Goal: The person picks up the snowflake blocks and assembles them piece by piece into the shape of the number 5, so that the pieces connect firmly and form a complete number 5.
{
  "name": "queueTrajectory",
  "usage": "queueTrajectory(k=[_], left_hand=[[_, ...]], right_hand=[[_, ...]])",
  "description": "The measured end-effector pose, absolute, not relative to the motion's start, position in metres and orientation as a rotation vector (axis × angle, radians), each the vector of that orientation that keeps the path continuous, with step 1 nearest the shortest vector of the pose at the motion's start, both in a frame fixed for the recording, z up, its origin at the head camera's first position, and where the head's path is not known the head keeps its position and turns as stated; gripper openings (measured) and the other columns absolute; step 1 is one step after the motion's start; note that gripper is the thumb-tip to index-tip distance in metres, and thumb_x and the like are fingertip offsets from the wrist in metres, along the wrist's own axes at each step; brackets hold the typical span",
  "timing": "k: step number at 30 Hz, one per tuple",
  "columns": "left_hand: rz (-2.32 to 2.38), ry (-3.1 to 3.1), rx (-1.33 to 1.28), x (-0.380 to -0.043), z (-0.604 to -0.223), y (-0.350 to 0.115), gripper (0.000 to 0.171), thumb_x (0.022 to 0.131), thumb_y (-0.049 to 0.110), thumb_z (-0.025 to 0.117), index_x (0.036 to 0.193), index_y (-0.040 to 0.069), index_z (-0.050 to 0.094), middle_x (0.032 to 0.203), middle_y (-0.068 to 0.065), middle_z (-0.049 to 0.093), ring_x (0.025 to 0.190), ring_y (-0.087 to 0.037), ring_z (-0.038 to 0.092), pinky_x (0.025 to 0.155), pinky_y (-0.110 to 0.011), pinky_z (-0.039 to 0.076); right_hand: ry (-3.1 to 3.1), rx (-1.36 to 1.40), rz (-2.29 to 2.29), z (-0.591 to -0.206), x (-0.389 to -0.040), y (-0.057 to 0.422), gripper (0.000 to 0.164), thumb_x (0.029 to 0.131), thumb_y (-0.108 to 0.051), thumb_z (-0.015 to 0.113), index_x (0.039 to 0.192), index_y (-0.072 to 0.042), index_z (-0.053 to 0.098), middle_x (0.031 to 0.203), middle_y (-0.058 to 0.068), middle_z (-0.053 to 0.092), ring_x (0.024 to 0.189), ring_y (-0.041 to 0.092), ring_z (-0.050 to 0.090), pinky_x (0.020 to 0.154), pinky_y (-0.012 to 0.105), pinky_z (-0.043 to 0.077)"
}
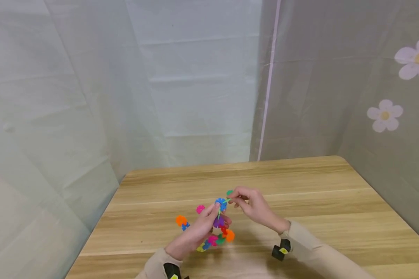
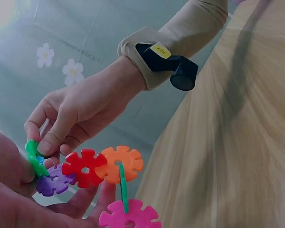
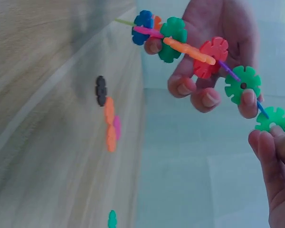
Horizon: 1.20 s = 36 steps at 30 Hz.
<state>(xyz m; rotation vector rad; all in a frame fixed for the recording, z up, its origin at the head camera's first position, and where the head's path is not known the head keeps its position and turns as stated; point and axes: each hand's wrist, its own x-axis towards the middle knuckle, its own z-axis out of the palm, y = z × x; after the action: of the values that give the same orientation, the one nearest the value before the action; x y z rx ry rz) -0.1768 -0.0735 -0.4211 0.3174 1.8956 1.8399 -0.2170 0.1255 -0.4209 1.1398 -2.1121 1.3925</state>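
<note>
My left hand (image 1: pixel 203 224) holds a chain of slotted plastic snowflake discs, its thumb and fingers pinching near a green disc (image 3: pixel 243 85). A blue disc (image 1: pixel 221 203) links that one to another green disc (image 3: pixel 273 119) at the chain's upper end. My right hand (image 1: pixel 253 206) pinches this end disc between thumb and fingertips. Below the left hand's grip hang a purple disc (image 2: pixel 56 180), a red disc (image 2: pixel 85 168), an orange disc (image 2: pixel 119 164), a green disc seen edge-on (image 2: pixel 123 189) and a pink disc (image 2: pixel 129 217). The chain curves round under the left hand.
On the wooden table (image 1: pixel 300 182), a loose pink disc (image 1: pixel 200 209) and an orange disc (image 1: pixel 181 220) lie beyond and left of the left hand. A green disc (image 1: pixel 229 192) lies behind the right fingertips. The right wrist view also shows a black disc (image 3: pixel 101 90). Pale curtains (image 1: pixel 195 85) surround the table.
</note>
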Motion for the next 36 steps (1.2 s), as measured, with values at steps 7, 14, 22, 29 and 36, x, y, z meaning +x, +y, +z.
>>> queueTrajectory(k=[7,14,22,29,36], left_hand=[[1.951,1.773,0.283,-0.179,-0.418,-0.07,0.044,0.099,0.058,0.035,0.112,0.018,0.045,0.1,0.001,0.062,0.096,-0.018,0.057,0.083,-0.04,0.049],[2.102,1.777,0.255,-0.183,-0.417,-0.072,0.047,0.098,0.061,0.03,0.118,0.019,0.038,0.108,-0.005,0.059,0.101,-0.021,0.057,0.077,-0.042,0.056],[2.269,1.759,0.247,-0.185,-0.416,-0.073,0.053,0.099,0.061,0.022,0.134,0.021,0.021,0.124,-0.01,0.048,0.124,-0.03,0.042,0.096,-0.063,0.043],[2.352,1.76,0.256,-0.187,-0.415,-0.073,0.04,0.102,0.053,0.032,0.122,0.019,0.035,0.124,-0.011,0.052,0.114,-0.02,0.053,0.1,-0.062,0.042],[2.388,1.834,0.329,-0.19,-0.417,-0.081,0.03,0.104,0.034,0.041,0.12,0.008,0.046,0.113,-0.007,0.06,0.108,-0.022,0.06,0.096,-0.051,0.05]], right_hand=[[-2.137,1.068,1.443,-0.419,-0.222,0.127,0.019,0.091,-0.003,0.064,0.108,-0.008,0.069,0.1,0.01,0.072,0.077,0.008,0.067,0.058,0.027,0.056],[-2.269,0.969,1.554,-0.425,-0.217,0.131,0.025,0.096,-0.012,0.059,0.121,-0.01,0.062,0.108,0.011,0.069,0.082,0.014,0.066,0.062,0.029,0.056],[-2.458,1.02,1.438,-0.433,-0.209,0.129,0.014,0.096,-0.026,0.061,0.101,-0.016,0.068,0.086,-0.003,0.069,0.073,0.007,0.059,0.06,0.022,0.051],[-2.428,1.044,1.474,-0.433,-0.207,0.127,0.011,0.095,-0.024,0.061,0.093,-0.015,0.068,0.08,0.008,0.069,0.063,0.001,0.054,0.054,0.021,0.049],[-2.414,0.958,1.542,-0.433,-0.208,0.131,0.012,0.096,-0.023,0.059,0.092,-0.016,0.068,0.079,0.009,0.068,0.064,0.003,0.056,0.053,0.022,0.047]])
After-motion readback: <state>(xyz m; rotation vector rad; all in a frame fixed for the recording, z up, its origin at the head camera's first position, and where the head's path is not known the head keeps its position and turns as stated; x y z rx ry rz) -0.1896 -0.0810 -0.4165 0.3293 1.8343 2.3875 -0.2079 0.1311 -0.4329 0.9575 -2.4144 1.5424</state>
